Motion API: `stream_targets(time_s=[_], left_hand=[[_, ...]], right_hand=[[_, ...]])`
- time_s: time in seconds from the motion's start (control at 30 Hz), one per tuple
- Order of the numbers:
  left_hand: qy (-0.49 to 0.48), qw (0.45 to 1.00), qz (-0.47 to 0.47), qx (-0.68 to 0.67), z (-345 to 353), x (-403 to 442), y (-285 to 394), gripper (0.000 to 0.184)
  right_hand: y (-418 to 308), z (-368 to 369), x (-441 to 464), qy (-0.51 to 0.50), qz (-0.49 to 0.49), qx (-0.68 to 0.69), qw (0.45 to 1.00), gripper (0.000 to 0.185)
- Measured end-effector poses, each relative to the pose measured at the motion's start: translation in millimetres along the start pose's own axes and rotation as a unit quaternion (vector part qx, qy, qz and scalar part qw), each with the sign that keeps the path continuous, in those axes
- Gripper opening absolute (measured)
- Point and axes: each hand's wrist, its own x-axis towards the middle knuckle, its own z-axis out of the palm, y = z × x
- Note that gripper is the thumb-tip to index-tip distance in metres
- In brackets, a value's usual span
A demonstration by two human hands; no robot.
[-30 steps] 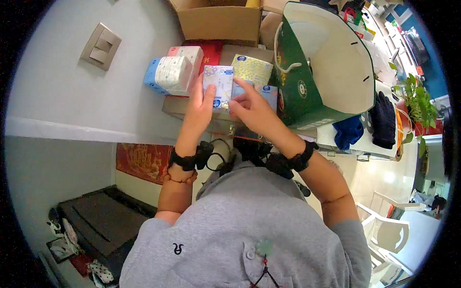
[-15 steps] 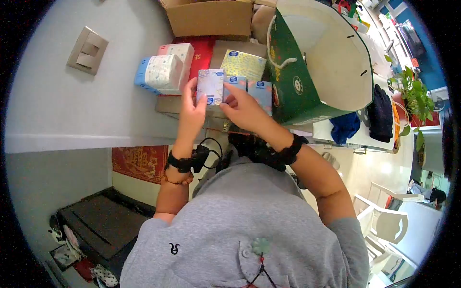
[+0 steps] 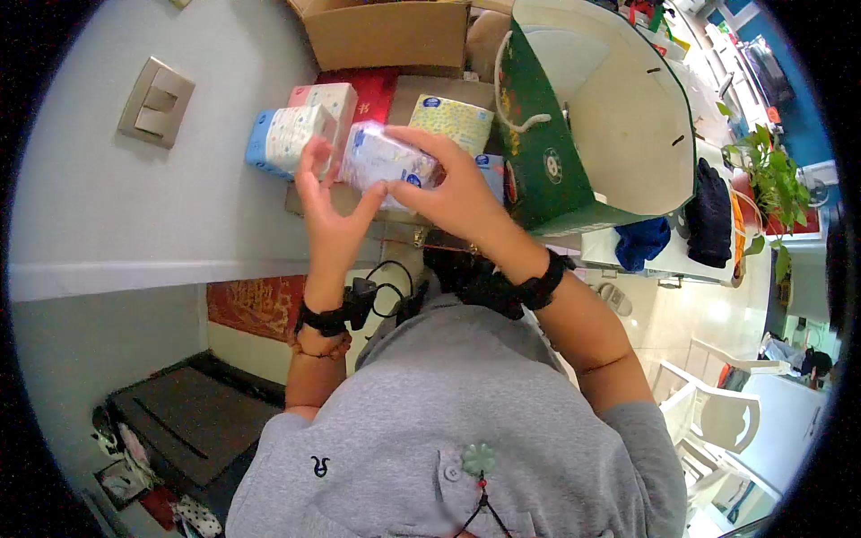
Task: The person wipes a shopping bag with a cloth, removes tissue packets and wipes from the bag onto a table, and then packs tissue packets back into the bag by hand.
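Note:
A pale purple floral tissue pack [image 3: 381, 161] is tilted in the grasp of my right hand [image 3: 439, 170], its thumb along the near side and fingers over the far side. My left hand [image 3: 332, 202] is open at the pack's left, fingers spread and raised; its thumb tip lies close to the right thumb, and I cannot tell if it touches the pack. Beyond the left fingers stand a blue-and-white pack [image 3: 289, 139] and a pink-and-white pack [image 3: 336, 103]. A yellow patterned tissue pack [image 3: 453, 121] lies behind the right hand, which partly covers a blue tissue pack [image 3: 491, 170].
Right of the packs stands a large green paper bag [image 3: 547, 152] with a rope handle. At the back is an open cardboard box [image 3: 386, 36]. A wall with a switch [image 3: 157, 103] borders the left. Dark clothes [image 3: 708, 215] lie farther right.
My left hand has let go of the purple tissue pack and moved left, fingers spreading. The pack has turned and tilted in my right hand, which has shifted slightly left.

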Motion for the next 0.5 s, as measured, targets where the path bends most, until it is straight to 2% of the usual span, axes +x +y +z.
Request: stream_targets(time_s=[0.03, 0.13, 0.23, 0.27, 0.37, 0.4, 0.5], left_hand=[[0.016, 0.998, 0.055, 0.032, 3, 5, 8, 0.061], [-0.211, 0.972, -0.06, -0.078, -11, 17, 17, 0.052], [-0.17, 0.946, -0.255, -0.105, -18, 17, 2, 0.046], [-0.095, 0.957, -0.25, -0.116, -14, 14, 0, 0.038], [0.043, 0.977, -0.204, -0.036, -9, 9, -21, 0.032], [0.047, 0.975, -0.216, 0.024, -9, 6, -23, 0.036], [-0.023, 0.972, -0.171, 0.16, -7, -9, -41, 0.041]], right_hand=[[-3, -8, 2, -0.042, 0.011, 0.03, 0.999, 0.073], [-21, -17, -5, -0.065, 0.11, 0.045, 0.991, 0.074], [-32, -10, -26, 0.073, -0.008, -0.099, 0.992, 0.071], [-45, -19, -35, 0.07, -0.065, -0.139, 0.986, 0.068], [-114, -65, -56, -0.055, 0.01, -0.154, 0.986, 0.056], [-128, -83, -61, -0.095, 0.026, -0.159, 0.982, 0.051], [-149, -122, -73, 0.011, -0.031, -0.191, 0.981, 0.039]])
